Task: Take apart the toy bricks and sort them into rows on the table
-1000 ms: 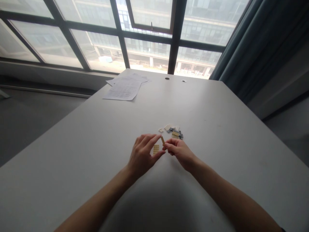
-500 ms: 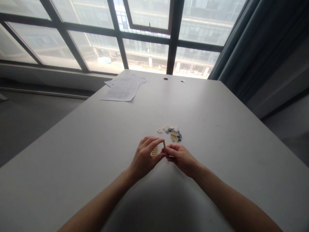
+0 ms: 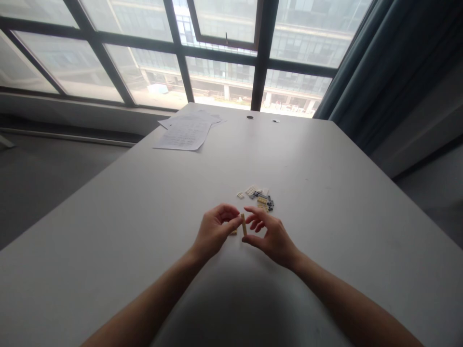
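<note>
A tan building-brick plate [image 3: 243, 225], narrow as I see it edge-on, stands almost upright between my two hands. The thumb and fingers of my left hand [image 3: 214, 231] pinch it near its upper end. My right hand [image 3: 273, 236] is open around its other side, fingers spread, with the thumb at or close to the lower end; whether that thumb touches it I cannot tell. Partly hidden behind my left hand, another tan plate [image 3: 234, 233] lies on the table. Just beyond my hands is a small pile of loose bricks [image 3: 262, 200] in white, grey, tan and black.
One small white brick [image 3: 240, 195] lies just left of the pile. Printed papers [image 3: 184, 135] rest on the white table [image 3: 144, 217] at its far left. Two round holes, one of them a dark grommet [image 3: 250, 117], sit near the far edge by the window.
My right hand has let go of the upright tan plate and spread its fingers. My left hand has changed from spanning its two ends to pinching its upper part, covering more of the plate behind.
</note>
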The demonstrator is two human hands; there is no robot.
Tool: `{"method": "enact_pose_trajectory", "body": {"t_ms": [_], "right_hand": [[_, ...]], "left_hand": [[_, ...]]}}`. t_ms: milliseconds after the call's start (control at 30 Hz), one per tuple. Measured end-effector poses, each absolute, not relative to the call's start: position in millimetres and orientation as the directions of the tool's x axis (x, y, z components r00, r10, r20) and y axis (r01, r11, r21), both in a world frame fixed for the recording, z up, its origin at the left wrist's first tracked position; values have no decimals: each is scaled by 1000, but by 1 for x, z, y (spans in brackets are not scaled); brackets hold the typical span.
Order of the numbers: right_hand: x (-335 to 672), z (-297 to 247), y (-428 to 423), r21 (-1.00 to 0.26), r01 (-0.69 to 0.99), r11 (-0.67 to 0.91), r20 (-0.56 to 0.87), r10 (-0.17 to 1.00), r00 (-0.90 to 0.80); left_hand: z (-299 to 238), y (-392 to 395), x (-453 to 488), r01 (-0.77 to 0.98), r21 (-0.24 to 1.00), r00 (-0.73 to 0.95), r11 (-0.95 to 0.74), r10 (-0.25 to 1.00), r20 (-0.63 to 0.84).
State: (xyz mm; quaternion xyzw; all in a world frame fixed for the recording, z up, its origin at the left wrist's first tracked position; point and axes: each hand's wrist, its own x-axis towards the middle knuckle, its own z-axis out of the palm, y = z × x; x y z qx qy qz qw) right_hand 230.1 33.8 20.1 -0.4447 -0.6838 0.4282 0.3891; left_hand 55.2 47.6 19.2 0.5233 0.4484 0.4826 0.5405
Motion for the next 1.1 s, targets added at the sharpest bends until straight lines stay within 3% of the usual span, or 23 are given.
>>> {"method": "enact_pose_trajectory", "body": {"t_ms": [100,200,333,433,500,1100], "right_hand": [[233,22,35,-794,427,432,271,881,-387],[235,20,40,-703,511,494,307,859,-409],[233,9,49,-632,626,456,251,885,-392],[230,0,56,-560,707,432,180,896,-406],[227,-3,58,-533,735,419,153,902,-403],[221,-10,54,-520,744,420,199,906,-373]], "left_hand": [[16,50,54,-7,999,152,-51,987,51],[15,54,47,214,955,155,-206,972,175],[14,60,24,577,611,321,-543,838,441],[8,59,5,600,370,559,-709,703,441],[3,57,-2,588,291,641,-755,654,401],[-2,52,-1,561,235,726,-794,608,320]]}}
